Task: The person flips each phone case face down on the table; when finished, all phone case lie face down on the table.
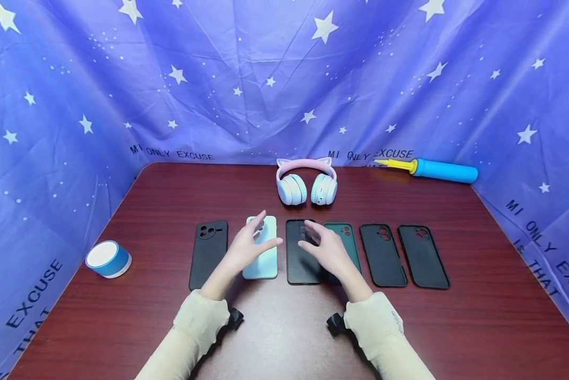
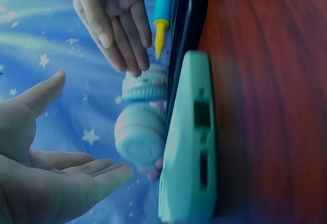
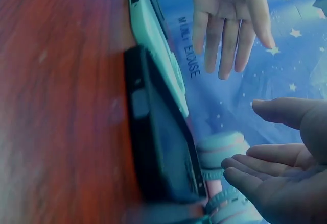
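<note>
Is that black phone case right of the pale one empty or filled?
Empty, it appears: in the right wrist view the black case lies hollow side up, nothing visible inside it.

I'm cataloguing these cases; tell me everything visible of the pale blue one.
The pale blue case lies flat on the table, second from left in the row. It looks plastic, with rounded corners and, in the near edge, a port opening and slot. The left hand hovers above, partly hiding its far end in the head view, fingers not touching.
</note>
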Demonstrator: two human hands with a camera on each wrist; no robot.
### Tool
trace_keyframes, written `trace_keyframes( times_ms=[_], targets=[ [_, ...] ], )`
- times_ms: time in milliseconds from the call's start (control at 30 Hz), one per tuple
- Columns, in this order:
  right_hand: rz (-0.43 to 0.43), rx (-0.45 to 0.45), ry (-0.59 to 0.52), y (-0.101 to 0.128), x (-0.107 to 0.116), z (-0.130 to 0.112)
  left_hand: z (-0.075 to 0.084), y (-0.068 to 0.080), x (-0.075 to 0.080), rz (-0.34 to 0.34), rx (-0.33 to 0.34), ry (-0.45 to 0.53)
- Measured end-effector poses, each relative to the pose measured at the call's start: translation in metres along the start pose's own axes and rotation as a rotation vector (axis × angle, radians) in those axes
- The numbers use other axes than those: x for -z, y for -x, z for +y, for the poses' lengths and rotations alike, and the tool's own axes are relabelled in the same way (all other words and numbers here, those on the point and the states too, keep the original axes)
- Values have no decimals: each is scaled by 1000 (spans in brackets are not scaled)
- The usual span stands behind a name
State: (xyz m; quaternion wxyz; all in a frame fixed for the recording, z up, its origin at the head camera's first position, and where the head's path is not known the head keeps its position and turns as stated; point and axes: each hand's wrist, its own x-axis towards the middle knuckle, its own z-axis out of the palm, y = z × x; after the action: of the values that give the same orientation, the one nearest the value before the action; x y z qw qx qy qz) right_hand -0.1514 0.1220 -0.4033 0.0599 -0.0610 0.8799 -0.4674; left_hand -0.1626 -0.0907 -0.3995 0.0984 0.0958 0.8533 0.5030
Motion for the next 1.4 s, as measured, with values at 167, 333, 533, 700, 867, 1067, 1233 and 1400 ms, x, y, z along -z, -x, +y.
trace_keyframes(
  times_ms=[167, 333, 533, 700, 867, 1067, 1233, 1400],
  targets=[
    [-4, -47, 71, 4, 4, 9, 4, -2, -18, -59, -5, 18],
    [-9, -87, 103, 6, 5, 14, 7, -3, -33, -115, -39, 52],
    [-39, -111, 69, 7, 4, 17, 7, -6, -43, -148, -5, 62],
    [-39, -114, 67, 6, 3, 19, 6, -8, -45, -156, 43, 32],
    [-37, -121, 63, 5, 3, 19, 6, -9, -46, -154, 56, 52],
    [-30, -116, 58, 5, 2, 20, 7, -10, -47, -120, 32, 80],
    [-28, -128, 49, 4, 2, 21, 8, -10, -47, -75, 18, 92],
    [-31, -138, 38, 3, 2, 20, 9, -9, -45, -35, 22, 94]
  ],
)
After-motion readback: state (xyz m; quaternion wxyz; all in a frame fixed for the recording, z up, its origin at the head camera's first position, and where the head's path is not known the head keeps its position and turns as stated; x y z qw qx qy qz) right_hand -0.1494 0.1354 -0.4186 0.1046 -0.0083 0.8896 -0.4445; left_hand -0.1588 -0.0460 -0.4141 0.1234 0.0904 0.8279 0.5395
